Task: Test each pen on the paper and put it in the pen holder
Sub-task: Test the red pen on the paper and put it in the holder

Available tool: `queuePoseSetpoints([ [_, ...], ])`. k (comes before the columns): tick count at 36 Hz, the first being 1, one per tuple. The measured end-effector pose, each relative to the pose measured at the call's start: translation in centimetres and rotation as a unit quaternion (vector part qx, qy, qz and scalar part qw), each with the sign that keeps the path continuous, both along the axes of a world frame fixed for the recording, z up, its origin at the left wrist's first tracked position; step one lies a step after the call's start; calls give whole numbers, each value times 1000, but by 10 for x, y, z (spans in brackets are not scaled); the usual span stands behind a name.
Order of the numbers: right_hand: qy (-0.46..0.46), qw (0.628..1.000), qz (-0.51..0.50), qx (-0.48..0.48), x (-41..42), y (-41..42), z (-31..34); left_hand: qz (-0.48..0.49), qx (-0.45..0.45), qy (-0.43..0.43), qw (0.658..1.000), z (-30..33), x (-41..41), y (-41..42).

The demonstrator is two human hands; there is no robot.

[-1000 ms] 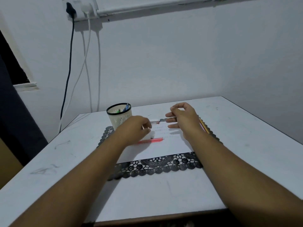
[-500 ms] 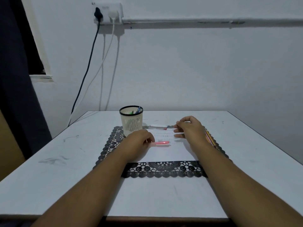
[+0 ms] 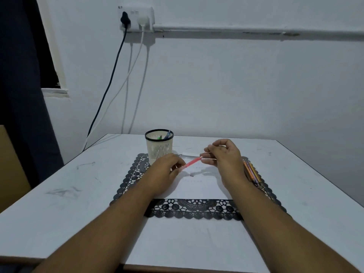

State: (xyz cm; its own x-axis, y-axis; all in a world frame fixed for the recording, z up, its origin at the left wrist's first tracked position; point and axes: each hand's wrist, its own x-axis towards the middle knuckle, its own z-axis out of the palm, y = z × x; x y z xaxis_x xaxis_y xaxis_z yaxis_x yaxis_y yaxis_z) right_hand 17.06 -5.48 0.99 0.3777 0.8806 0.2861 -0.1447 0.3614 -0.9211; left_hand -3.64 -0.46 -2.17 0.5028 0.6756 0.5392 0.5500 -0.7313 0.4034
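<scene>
Pink pen [image 3: 190, 162] held at both ends above paper [image 3: 199, 186].
Left hand [image 3: 164, 175] fingers pinched on near end, right hand [image 3: 223, 154] fingers pinched on far end. Probably light, stiff, smooth plastic; best gripped mid-barrel. Spare pens [image 3: 252, 173] right on mat; pen holder [image 3: 159, 145] beyond on surface [image 3: 78, 194].

The centre of the frame is crowded by the pen holder [image 3: 159, 146], both forearms and the pencils [image 3: 252, 173]; bare worktop [image 3: 59, 194] is left at lower left and right.
</scene>
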Motion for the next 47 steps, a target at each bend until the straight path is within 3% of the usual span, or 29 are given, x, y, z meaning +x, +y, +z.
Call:
queuePoseSetpoints([
  [47,-76,997,-8,-12,-8,1,-8,-2,-22,-56,998,0,0,-4],
])
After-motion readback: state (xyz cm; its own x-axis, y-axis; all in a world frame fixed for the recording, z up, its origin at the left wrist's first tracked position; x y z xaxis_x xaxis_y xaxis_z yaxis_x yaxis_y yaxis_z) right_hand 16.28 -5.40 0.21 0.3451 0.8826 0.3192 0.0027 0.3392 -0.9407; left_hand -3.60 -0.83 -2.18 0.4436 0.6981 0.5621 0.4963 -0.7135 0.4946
